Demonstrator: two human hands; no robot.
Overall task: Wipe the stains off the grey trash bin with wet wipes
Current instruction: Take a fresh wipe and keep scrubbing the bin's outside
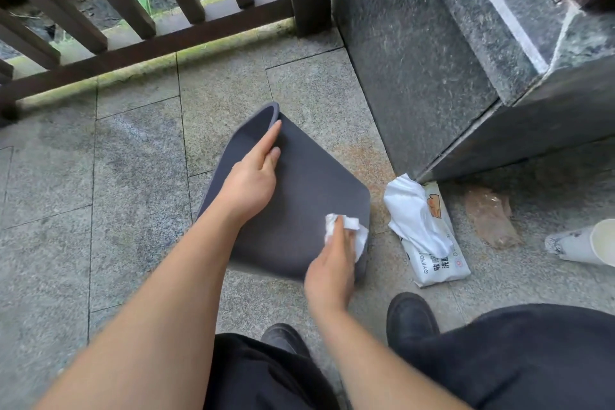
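Grey trash bin [293, 196] lies on its side on the speckled granite floor [133, 176], matte, smooth-walled, corners rounded, open rim pointing toward the dark wooden railing [149, 43]. Left hand [253, 176] rests flat on the upper wall near the rim, fingers [271, 133] extended and together, gripping nothing. Right hand [332, 263] presses a crumpled white wet wipe [352, 230] against the bin's base corner, fingers closed onto the wad. Just right of the bin, a soft white wipes packet [436, 253] with a loose sheet pulled out the top, lying at the foot of a polished dark stone pillar [432, 60]. Paper cup [585, 243] on its side, well apart at the right edge.
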